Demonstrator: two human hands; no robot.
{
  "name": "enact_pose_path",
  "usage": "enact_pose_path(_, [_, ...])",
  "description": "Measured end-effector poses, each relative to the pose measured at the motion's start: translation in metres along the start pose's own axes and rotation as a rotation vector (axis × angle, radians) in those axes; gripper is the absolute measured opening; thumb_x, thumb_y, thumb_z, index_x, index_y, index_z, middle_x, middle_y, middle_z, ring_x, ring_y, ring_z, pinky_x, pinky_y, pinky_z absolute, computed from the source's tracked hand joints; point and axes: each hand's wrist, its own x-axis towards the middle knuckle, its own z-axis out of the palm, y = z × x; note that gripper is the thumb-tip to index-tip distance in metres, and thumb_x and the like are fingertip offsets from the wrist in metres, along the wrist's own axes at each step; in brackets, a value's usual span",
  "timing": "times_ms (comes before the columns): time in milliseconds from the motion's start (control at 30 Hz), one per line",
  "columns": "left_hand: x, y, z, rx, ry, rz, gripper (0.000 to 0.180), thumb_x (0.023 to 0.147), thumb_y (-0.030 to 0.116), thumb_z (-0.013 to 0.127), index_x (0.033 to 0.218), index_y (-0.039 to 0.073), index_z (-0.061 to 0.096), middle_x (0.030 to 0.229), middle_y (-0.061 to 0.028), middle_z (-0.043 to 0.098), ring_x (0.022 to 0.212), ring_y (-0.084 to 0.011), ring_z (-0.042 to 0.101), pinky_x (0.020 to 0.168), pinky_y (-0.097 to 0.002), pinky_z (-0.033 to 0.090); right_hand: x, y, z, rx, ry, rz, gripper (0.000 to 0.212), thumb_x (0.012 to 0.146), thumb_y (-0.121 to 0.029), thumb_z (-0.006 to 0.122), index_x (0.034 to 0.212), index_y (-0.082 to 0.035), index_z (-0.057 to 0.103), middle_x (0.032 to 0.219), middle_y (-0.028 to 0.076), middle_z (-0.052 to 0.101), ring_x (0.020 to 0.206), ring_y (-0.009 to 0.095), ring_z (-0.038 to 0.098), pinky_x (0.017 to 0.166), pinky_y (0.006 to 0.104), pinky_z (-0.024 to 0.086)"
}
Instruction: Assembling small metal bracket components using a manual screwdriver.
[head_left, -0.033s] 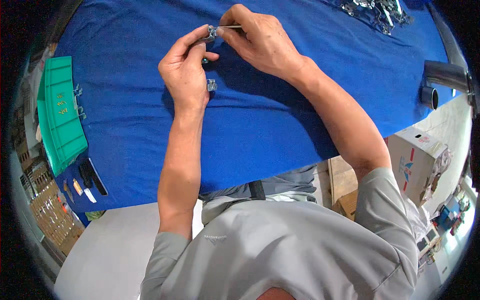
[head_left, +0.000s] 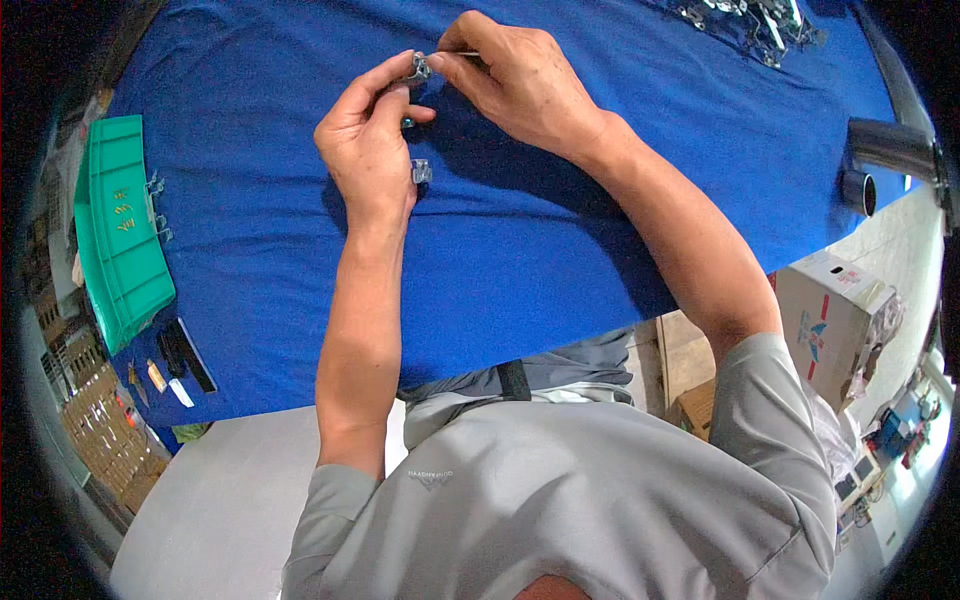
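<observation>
My left hand [head_left: 368, 145] pinches a small clear-and-metal clip-like part [head_left: 420, 67] between thumb and forefinger, over the far middle of the blue cloth. Closed around a thin pale rod [head_left: 470, 53], my right hand [head_left: 520, 80] brings its fingertips up to the part's right side. What the rod's tip does is too small to make out. Below the left fingers shows a small greenish piece [head_left: 407, 123], mostly covered by the hand. A second small clear part [head_left: 422, 171] lies on the cloth beside the left wrist.
A green plastic bin [head_left: 125, 225] stands at the left, with small clear parts [head_left: 157, 205] beside it. A pile of metal parts [head_left: 765, 30] lies at the far right. Dark cylinders [head_left: 885, 150] sit at the right edge. A white carton [head_left: 830, 310] stands below.
Both hands have shifted very slightly to the left with the part. Less of the thin rod shows between the right fingertips and the part.
</observation>
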Motion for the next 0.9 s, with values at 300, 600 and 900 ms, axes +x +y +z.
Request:
enact_pose_path(300, [-0.0003,0.0005,0.0003,0.048,0.011,-0.03,0.027,0.09,-0.007,0.057,0.114,-0.004,0.069,0.102,-0.0135,0.072,0.069,-0.0128,0.067,0.048,-0.0176,0.044,-0.0007,0.0032,0.0007,-0.014,-0.029,0.006,0.022,0.093,-0.018,0.066,0.101,0.0,0.058,0.071,0.016,0.063,0.061,0.031,0.062,0.055,0.0406,0.047])
enact_pose_path(600, [-0.0001,-0.0009,-0.0007,0.061,0.019,-0.035,0.027,0.09,-0.007,0.058,0.114,-0.003,0.069,0.103,-0.0128,0.072,0.068,-0.0119,0.067,0.045,-0.0163,0.04,-0.0013,0.004,0.0034,-0.017,-0.024,0.018,0.024,0.093,-0.021,0.067,0.1,0.001,0.057,0.071,0.017,0.063,0.062,0.032,0.063,0.056,0.0414,0.047])
enact_pose_path(900, [-0.0005,0.0028,0.0012,0.076,0.017,-0.043,0.028,0.089,-0.008,0.058,0.114,-0.003,0.069,0.104,-0.0133,0.071,0.073,-0.0133,0.067,0.05,-0.0183,0.047,-0.0011,0.0028,0.0025,0.015,0.008,-0.004,0.024,0.094,-0.022,0.066,0.098,0.0,0.058,0.069,0.015,0.062,0.06,0.031,0.062,0.055,0.0407,0.046])
